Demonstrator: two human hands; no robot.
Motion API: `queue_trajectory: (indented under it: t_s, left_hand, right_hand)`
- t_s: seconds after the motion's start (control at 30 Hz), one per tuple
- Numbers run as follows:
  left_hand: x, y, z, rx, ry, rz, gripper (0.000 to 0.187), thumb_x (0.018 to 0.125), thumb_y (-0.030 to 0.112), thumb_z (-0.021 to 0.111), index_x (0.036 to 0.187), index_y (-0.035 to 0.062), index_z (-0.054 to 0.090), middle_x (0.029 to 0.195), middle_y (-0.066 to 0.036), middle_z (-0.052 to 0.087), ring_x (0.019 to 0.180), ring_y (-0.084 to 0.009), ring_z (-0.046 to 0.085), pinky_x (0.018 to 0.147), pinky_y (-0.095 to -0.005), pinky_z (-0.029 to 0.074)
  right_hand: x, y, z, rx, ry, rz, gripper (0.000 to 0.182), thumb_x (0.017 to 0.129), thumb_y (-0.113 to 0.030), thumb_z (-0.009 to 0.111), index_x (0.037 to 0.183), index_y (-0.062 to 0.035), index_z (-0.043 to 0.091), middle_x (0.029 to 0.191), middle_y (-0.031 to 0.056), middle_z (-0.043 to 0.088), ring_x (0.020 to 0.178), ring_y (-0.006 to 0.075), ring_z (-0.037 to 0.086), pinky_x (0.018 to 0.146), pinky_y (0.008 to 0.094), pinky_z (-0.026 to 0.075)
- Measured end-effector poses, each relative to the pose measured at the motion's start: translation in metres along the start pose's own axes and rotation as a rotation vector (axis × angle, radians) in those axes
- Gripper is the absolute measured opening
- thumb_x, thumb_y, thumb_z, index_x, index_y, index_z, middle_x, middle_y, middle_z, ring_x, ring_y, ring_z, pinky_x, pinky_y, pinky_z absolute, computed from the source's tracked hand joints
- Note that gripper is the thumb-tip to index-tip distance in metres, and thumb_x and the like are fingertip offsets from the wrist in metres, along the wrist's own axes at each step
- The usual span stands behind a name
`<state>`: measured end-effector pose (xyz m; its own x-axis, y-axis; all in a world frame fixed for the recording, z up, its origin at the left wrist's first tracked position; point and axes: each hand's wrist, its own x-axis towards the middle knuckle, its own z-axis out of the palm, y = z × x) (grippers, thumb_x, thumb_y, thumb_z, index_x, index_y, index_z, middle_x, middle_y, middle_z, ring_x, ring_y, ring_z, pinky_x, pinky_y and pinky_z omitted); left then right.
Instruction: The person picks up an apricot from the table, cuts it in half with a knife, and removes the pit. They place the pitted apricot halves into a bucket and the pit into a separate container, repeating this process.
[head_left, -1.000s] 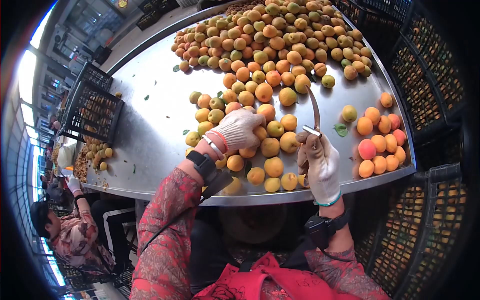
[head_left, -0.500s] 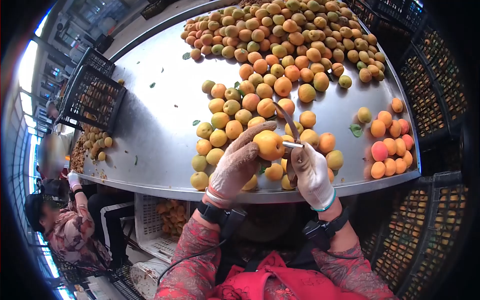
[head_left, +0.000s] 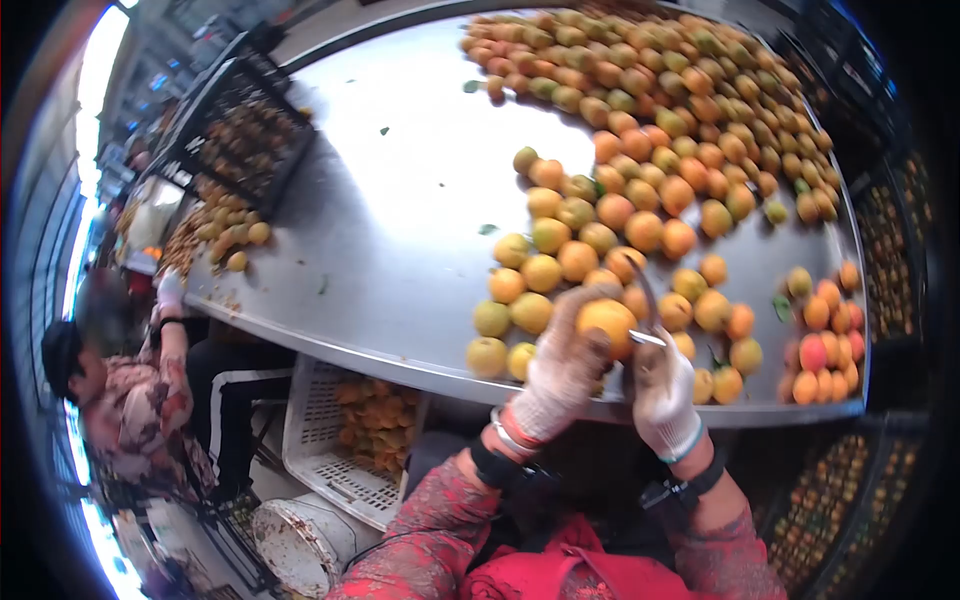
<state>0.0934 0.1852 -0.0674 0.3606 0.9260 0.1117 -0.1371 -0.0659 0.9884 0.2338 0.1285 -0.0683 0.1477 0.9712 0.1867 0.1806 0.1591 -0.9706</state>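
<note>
My left hand, in a stained white glove, is closed around a yellow-orange apricot just above the table's front edge. My right hand, gloved too, grips a small knife with a curved blade and a shiny metal part at the handle. That metal part is close to the apricot's right side; whether it touches cannot be made out. Loose apricots lie behind and around both hands on the metal table. Farther right sits a group of redder apricots.
A large apricot heap covers the far right of the table. At left, a black crate lies tipped with fruit by it. Below stand a white crate of cut fruit and a dirty bucket. A co-worker sits at left.
The view has swung left, so the table and fruit appear farther right. Both hands still hold the apricot and the knife close together, with little change between them.
</note>
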Motion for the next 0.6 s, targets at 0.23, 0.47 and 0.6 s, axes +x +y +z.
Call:
queue_trajectory:
  t_s: [0.23, 0.47, 0.6]
  left_hand:
    - [-0.012, 0.011, -0.033, 0.133, 0.05, 0.143, 0.042, 0.1, 0.029, 0.053, 0.132, 0.0027, 0.047, 0.116, -0.015, 0.06, 0.104, -0.0222, 0.059, 0.091, -0.0347, 0.048]
    - [-0.007, 0.008, -0.054, -0.084, 0.03, 0.008, 0.049, 0.1, 0.045, 0.049, 0.129, 0.0054, 0.05, 0.106, -0.006, 0.06, 0.087, -0.0129, 0.058, 0.074, -0.0274, 0.05]
    - [-0.004, 0.013, -0.049, -0.795, 0.083, -0.209, 0.053, 0.102, 0.047, 0.046, 0.136, 0.0067, 0.044, 0.122, -0.009, 0.055, 0.104, -0.0177, 0.059, 0.079, -0.0265, 0.052]
  right_hand:
    - [0.004, 0.001, 0.036, 0.024, -0.069, 0.079, 0.037, 0.103, -0.029, 0.048, 0.108, 0.0069, 0.052, 0.071, -0.0004, 0.053, 0.064, 0.0068, 0.047, 0.055, 0.0243, 0.038]
    - [0.017, -0.046, 0.045, 0.46, -0.268, 0.621, 0.054, 0.1, -0.058, 0.039, 0.087, -0.0076, 0.052, 0.048, -0.0032, 0.038, 0.036, 0.0114, 0.036, 0.046, 0.0257, 0.036]
    - [0.008, -0.038, 0.05, 0.988, -0.415, 0.647, 0.056, 0.097, -0.063, 0.038, 0.086, -0.0091, 0.05, 0.047, -0.0035, 0.034, 0.035, 0.0117, 0.032, 0.045, 0.0274, 0.031]
